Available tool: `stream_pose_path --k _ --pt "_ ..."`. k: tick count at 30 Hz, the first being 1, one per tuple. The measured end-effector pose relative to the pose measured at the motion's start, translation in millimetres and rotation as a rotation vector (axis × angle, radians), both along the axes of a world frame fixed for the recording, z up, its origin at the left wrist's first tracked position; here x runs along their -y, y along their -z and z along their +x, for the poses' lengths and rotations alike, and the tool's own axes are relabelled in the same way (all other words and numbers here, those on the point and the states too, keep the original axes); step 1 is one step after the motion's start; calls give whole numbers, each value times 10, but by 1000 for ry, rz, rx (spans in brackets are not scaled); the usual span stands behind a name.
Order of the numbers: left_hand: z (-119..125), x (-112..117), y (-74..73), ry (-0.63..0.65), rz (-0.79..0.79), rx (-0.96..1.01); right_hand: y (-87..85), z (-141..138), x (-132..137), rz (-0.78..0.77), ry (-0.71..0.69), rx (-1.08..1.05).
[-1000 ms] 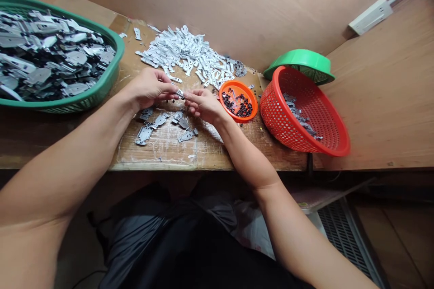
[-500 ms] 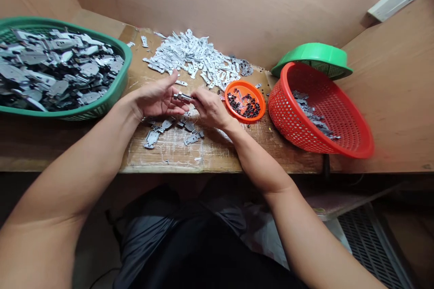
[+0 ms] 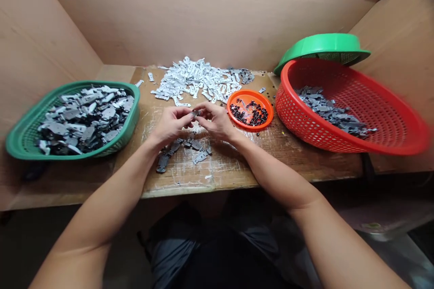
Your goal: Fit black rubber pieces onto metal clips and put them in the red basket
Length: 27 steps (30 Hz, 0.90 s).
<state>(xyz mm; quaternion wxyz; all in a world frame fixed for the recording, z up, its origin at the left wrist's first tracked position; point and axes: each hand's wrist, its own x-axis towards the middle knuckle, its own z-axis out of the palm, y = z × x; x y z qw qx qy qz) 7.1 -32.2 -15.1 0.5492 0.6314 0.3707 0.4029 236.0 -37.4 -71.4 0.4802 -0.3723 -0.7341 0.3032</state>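
My left hand and my right hand meet over the middle of the wooden worktop. Their fingertips pinch one small grey metal part between them. Under the hands lie several loose grey metal parts. A small orange bowl holding tiny dark pieces stands just right of my right hand. Behind the hands spreads a pile of white metal strips.
A green basket full of grey metal plates sits at the left. A tilted red basket with grey parts leans at the right, a green basket behind it. Plywood walls close in the back and both sides.
The camera view has tipped up and shifted, so everything sits lower and further right. My left hand, fingers spread half a second ago, has closed onto the part with my right hand.
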Motion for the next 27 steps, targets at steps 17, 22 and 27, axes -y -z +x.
stream_pose_path --k 17,22,27 --pt "42 44 68 -71 215 -243 -230 -114 99 -670 -108 -503" --pt "68 25 151 -145 298 -339 -195 -176 133 -678 -75 -475" --pt "76 72 123 -184 319 -268 -275 -226 193 -556 -21 -454"
